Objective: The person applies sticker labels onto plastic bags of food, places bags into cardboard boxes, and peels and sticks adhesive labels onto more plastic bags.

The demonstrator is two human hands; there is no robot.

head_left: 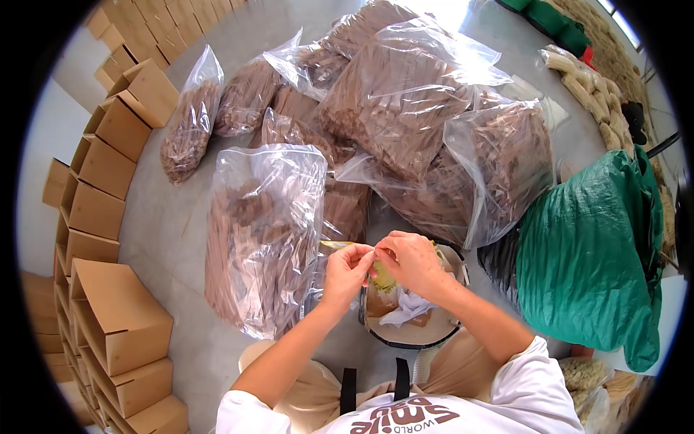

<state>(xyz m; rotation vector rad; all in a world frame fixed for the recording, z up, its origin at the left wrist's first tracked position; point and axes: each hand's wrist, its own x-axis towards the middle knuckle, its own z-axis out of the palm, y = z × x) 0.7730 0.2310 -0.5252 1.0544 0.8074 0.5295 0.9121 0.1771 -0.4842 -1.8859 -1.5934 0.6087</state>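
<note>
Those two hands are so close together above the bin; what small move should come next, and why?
Probably easing the left hand slightly away from the right hand: their fingertips meet, hiding whatever may be between them. The bin below, with a crumpled white scrap inside, would likely catch anything dropped.

2 hands (345,272), 1 bin (425,334), 2 blk straps (348,390)

Grey floor (163,239) gives a passable lane between the cardboard boxes (108,210) and the nearest clear bag (264,242). Ahead of the left hand (348,271) and right hand (413,264), piled bags (405,101) bar passage. A green sack (593,253) obstructs the right side. Between the forearms (285,358), the container (419,337) opens upward, partly filled by crumpled white material (407,307)
</note>
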